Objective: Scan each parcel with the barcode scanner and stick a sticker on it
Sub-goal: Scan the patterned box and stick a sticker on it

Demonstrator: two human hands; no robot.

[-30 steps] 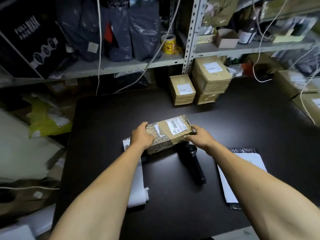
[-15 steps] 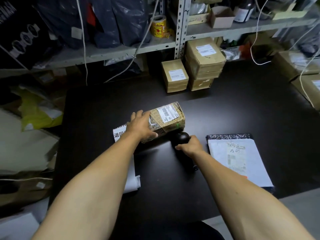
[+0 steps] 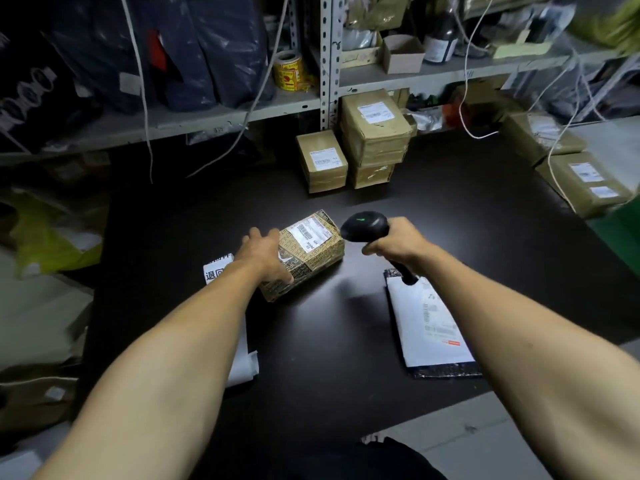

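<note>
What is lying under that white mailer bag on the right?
A dark patterned bag shows past the white mailer at its near and far edges. The mailer and the forearm cover most of it, so anything else beneath stays unseen.

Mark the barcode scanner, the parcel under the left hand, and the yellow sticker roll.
barcode scanner [image 3: 364,226]: head view, top of its black head.
parcel [image 3: 320,256]: head view, patterned brown top beside the label.
sticker roll [image 3: 289,72]: head view, yellow outer side, on the shelf.
</note>
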